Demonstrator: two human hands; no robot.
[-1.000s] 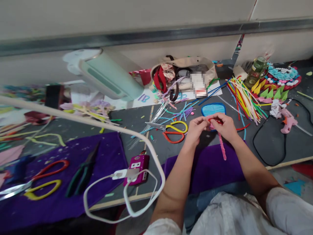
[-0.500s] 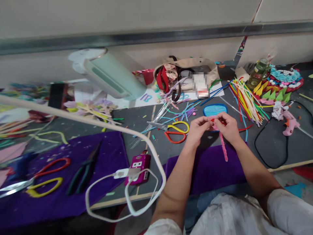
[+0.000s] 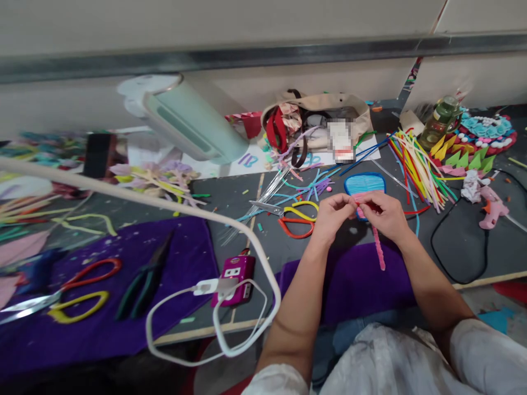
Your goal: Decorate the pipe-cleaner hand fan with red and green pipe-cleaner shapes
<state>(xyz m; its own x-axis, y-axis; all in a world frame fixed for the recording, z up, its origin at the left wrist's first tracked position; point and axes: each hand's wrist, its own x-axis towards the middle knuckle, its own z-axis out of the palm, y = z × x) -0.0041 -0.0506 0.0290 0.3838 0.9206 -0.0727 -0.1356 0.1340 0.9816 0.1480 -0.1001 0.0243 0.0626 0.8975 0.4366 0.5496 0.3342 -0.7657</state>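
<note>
Between my two hands is a pink pipe cleaner (image 3: 379,249), its loose end hanging down toward the purple cloth (image 3: 366,280). My left hand (image 3: 332,215) is closed in a pinch at its upper part. Close beside it, my right hand (image 3: 385,214) also pinches the strip, and the fingertips of both hands nearly meet. A bit of red shows at the fingers, too small to make out. Just behind the hands lies a flat blue shape with a dark blue rim (image 3: 365,184), partly covered by my fingers. Scissors with yellow and red handles (image 3: 298,219) rest left of my left hand.
A bundle of coloured pipe cleaners (image 3: 420,170) and a pink glue gun (image 3: 493,207) lie to the right. A fabric bag (image 3: 358,109) and a pale green lamp (image 3: 197,123) stand behind. Leftward are a magenta power socket (image 3: 234,280), pliers (image 3: 144,280) and a white cable (image 3: 247,227).
My hands stay together on the pink pipe cleaner, with the right fingers slightly more curled over it. The whole view has shifted a little.
</note>
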